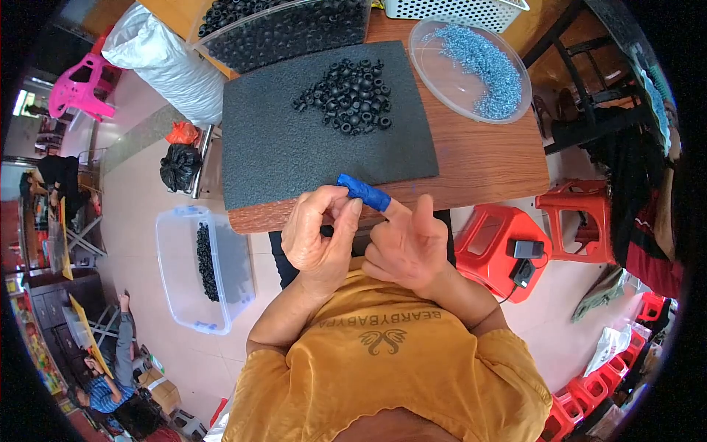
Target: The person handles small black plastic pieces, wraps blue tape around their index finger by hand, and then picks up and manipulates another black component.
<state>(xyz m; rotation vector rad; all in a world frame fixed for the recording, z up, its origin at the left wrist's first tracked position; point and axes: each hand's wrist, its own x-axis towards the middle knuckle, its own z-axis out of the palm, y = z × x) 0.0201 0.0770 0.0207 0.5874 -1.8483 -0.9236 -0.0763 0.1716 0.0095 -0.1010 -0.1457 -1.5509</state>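
A blue wrap (366, 193), like tape or a finger sleeve, covers the outstretched index finger of my right hand (409, 247). That hand's thumb stands up and its other fingers curl inward, with nothing held. Thumb and fingers of my left hand (318, 230) pinch the blue wrap near its end. Both hands are in front of my chest, just off the table's near edge. Beyond them, a dark grey foam mat (280, 158) bears a heap of small round black pieces (353, 96), some with holes.
On the wooden table (486, 158), a clear round lid (436, 87) holds tiny blue beads (490, 70). A clear bin (294, 37) of black pieces stands behind the mat. Around the table are a white sack (166, 62), a floor bin (173, 272) and red stools (490, 243).
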